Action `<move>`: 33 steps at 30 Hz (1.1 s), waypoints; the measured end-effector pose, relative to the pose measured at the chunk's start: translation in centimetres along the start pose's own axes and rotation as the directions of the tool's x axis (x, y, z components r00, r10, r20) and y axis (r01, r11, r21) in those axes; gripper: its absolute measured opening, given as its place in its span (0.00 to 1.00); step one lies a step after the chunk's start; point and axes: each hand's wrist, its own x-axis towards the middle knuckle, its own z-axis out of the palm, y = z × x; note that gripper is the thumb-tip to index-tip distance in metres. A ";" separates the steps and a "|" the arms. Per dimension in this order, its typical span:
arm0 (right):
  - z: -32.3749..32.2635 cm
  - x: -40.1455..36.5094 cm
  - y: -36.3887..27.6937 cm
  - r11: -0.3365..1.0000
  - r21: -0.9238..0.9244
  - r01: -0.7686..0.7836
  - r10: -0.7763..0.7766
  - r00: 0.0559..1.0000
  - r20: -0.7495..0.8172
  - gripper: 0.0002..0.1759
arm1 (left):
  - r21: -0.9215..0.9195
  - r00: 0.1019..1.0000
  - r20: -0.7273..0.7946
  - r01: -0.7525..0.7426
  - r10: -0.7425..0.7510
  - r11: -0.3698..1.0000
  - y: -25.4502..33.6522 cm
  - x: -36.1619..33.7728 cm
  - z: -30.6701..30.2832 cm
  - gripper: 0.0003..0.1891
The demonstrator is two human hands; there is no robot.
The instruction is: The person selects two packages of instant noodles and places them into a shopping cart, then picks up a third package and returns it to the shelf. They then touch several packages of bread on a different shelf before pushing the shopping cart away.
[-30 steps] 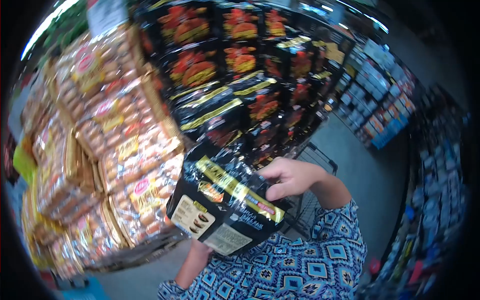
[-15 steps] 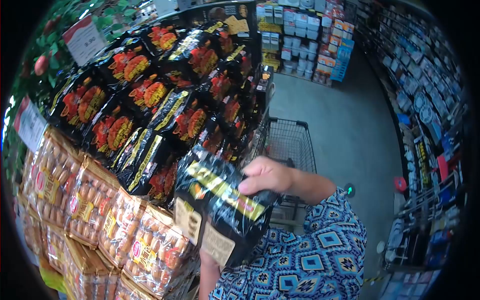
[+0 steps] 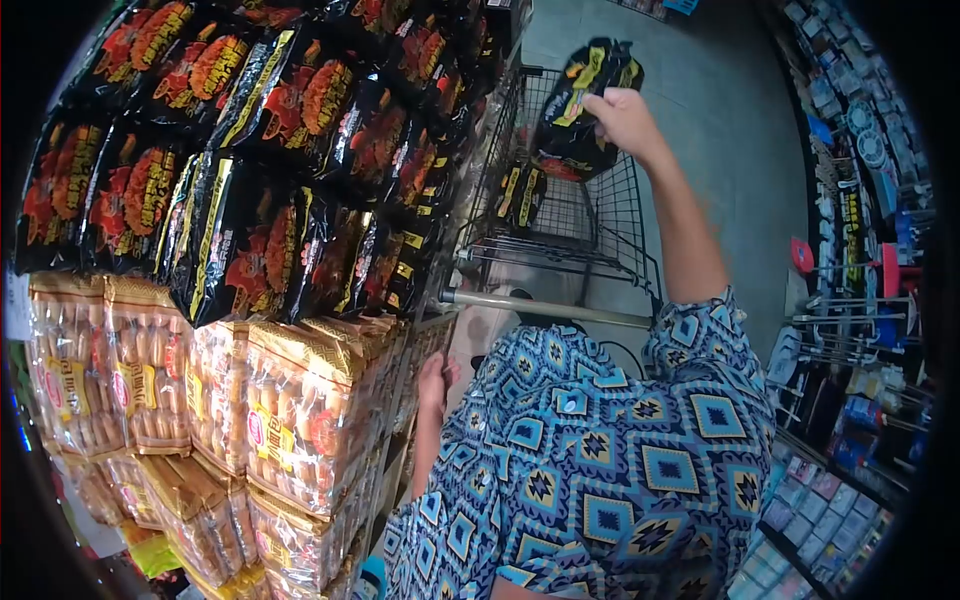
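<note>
My right hand (image 3: 628,122) is closed on the top edge of a black noodle package (image 3: 590,112) with yellow strips, held over the shopping cart (image 3: 620,215). Inside the cart lies another black package (image 3: 521,194). Low beside the shelf, near the cart's handle (image 3: 545,306), my left hand (image 3: 438,378) holds nothing and its fingers are apart. Many similar black packages (image 3: 300,100) with red and yellow print are stacked at the upper left.
Clear bags of small bread (image 3: 300,420) with gold tops are piled at the lower left. A grey floor aisle (image 3: 700,120) runs beyond the cart. Shelves of hanging goods (image 3: 865,300) line the right side.
The package in my right hand has moved from in front of the stack to over the cart. My left hand has let go of it and lowered. The view has shifted downward.
</note>
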 end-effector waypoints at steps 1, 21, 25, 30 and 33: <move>0.4 1.3 2.9 0.994 -0.097 -0.048 0.046 0.999 -0.024 0.22 | 0.000 0.991 -0.086 0.105 -0.105 0.994 -1.9 0.8 -1.9 0.18; 10.8 3.5 23.8 0.760 -0.565 -0.321 0.483 0.861 0.161 0.20 | 0.221 0.941 -0.304 0.221 -0.148 0.950 -6.5 -3.5 -5.7 0.21; 13.9 3.3 22.4 0.796 -0.547 -0.260 0.401 0.903 0.154 0.19 | 0.207 0.958 -0.270 0.153 -0.094 0.966 -5.3 -2.4 -4.9 0.19; 20.8 1.9 28.7 0.803 -0.595 -0.042 0.314 0.878 0.362 0.22 | 0.174 0.947 -0.297 0.177 -0.120 0.969 -4.5 -2.7 -4.5 0.18; 22.0 0.2 26.8 0.763 -0.640 -0.092 0.413 0.830 0.374 0.23 | 0.236 0.950 -0.296 0.174 -0.100 0.956 -5.4 -3.5 -4.8 0.18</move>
